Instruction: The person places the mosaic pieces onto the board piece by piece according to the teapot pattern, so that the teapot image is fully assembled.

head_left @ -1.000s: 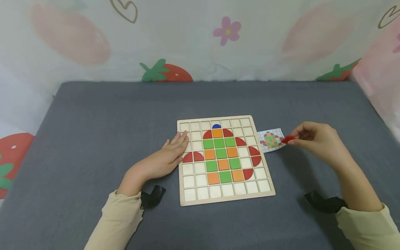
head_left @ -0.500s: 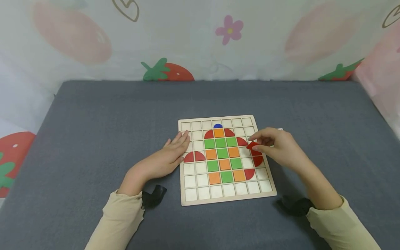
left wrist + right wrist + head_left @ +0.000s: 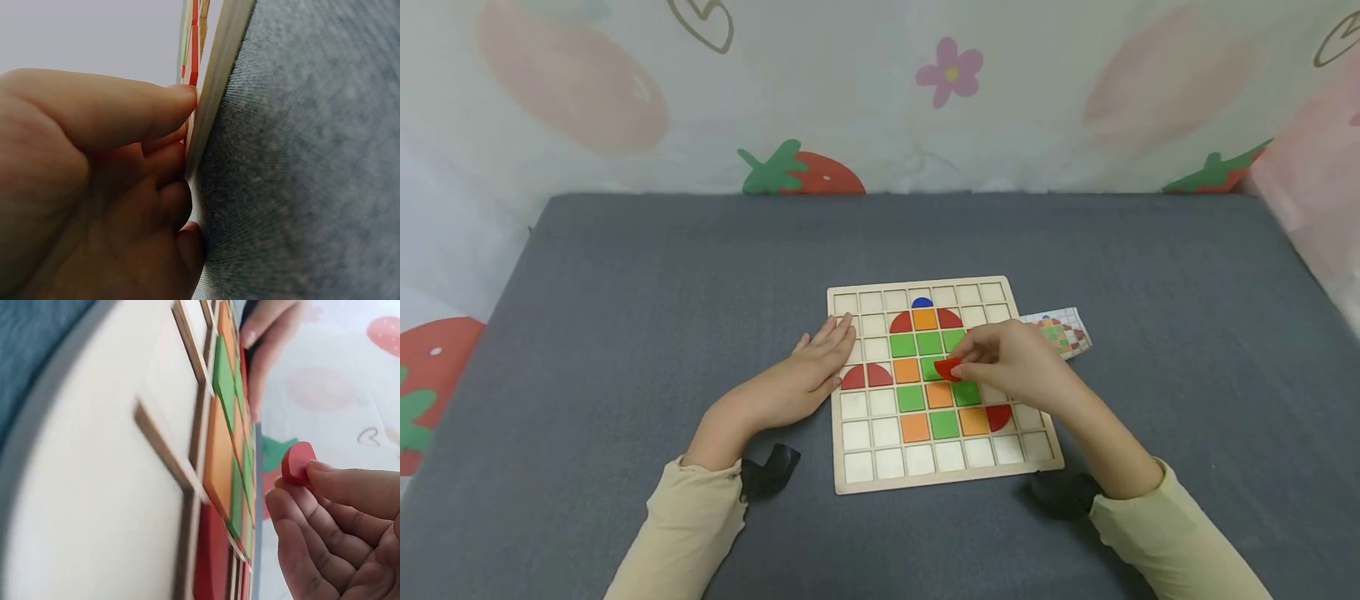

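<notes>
A wooden grid board lies on the table, its cells partly filled with green and orange squares, red quarter-circle tiles and one blue piece. My left hand rests on the board's left edge with straight fingers; in the left wrist view its thumb touches the board's side. My right hand pinches a red quarter-circle tile between thumb and fingers over the middle of the board. In the right wrist view that tile is held above the board's surface. The right hand hides several red tiles on the right side.
A small paper pattern card lies at the board's right edge, partly behind the right hand. The dark grey tabletop stretches around, with a printed curtain behind it. A black strap sticks out at the left wrist.
My right hand has carried the red tile leftward from beside the card to over the board's middle. The left hand has stayed on the board's edge.
</notes>
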The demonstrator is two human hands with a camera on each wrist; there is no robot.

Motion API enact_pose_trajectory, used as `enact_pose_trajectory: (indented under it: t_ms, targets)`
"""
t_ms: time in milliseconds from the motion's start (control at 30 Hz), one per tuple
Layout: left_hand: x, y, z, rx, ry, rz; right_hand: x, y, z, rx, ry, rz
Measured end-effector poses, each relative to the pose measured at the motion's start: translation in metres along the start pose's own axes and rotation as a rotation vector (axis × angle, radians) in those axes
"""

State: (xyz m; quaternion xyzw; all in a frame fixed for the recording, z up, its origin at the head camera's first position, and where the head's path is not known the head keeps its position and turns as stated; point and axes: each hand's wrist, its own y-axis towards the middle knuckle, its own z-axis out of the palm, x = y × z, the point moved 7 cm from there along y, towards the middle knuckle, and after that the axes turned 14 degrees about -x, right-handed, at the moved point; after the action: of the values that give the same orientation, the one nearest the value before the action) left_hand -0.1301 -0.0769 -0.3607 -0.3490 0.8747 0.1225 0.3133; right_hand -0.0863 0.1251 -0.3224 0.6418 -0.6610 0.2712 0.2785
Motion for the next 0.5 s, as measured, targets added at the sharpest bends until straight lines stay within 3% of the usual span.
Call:
enact_pose_trajectory:
  t_ms: [233, 500]
  targets:
    - [0.005, -0.001, -0.001, 0.015, 0.006, -0.019, 0.012, 0.005, 0.029, 0.065, 0.109, 0.014]
    - [0.011, -0.002, -0.006, -0.006, -0.002, -0.048, 0.027, 0.014, 0.052, 0.043, 0.165, 0.059]
